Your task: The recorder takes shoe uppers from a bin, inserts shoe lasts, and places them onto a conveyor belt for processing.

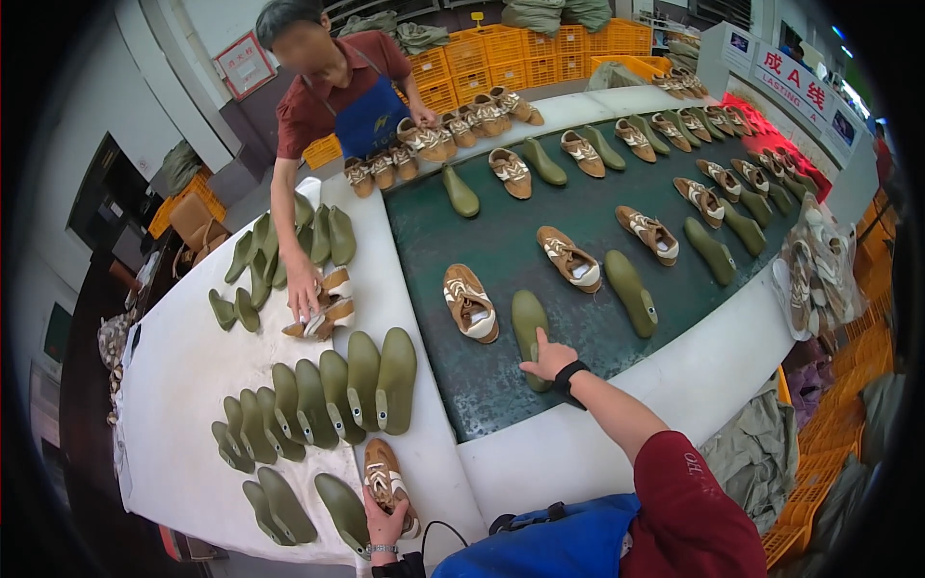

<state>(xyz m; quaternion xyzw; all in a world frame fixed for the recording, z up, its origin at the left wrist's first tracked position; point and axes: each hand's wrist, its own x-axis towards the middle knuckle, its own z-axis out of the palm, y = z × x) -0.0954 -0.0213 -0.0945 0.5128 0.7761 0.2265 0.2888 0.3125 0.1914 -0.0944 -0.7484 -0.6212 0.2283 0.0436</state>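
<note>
Two broad surfaces fill the middle: a dark green belt, its white border curving along the near side, and a white table to its left. Green shows between the belt's rows of shoes; rows of forms crowd the table. Across it, a co-worker reaches down to a shoe. A white signboard carries large red lettering, and a red-framed notice hangs on the wall, its print too small to read. Shoes inside a clear bag blur together. The left hand is closed around a brown shoe at the table's near edge, covering part of its side. The right hand, thumb and forefinger spread, covers the near end of a green form on the belt; I cannot tell whether it grips
</note>
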